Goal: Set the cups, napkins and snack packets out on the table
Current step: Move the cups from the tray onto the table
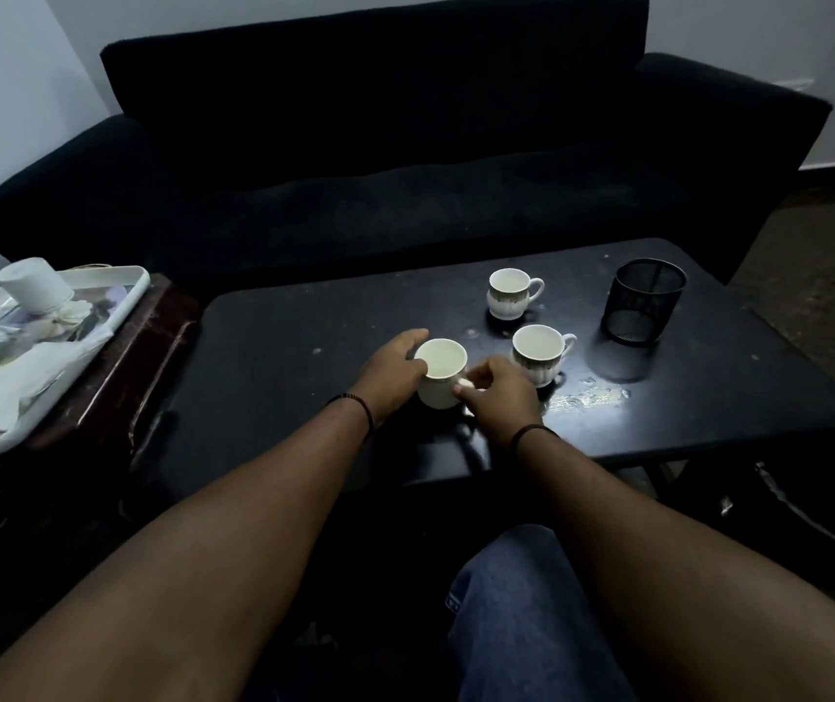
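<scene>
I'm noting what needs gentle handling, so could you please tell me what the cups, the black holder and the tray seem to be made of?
Cups: probably glazed ceramic, glossy white with a dark ribbed band.
Holder: looks like black metal mesh; light shows through its fine grid.
Tray: likely white plastic, with a smooth, rounded rim; the dim light leaves it uncertain.

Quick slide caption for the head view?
Both hands hold a third cup on the table.
</scene>
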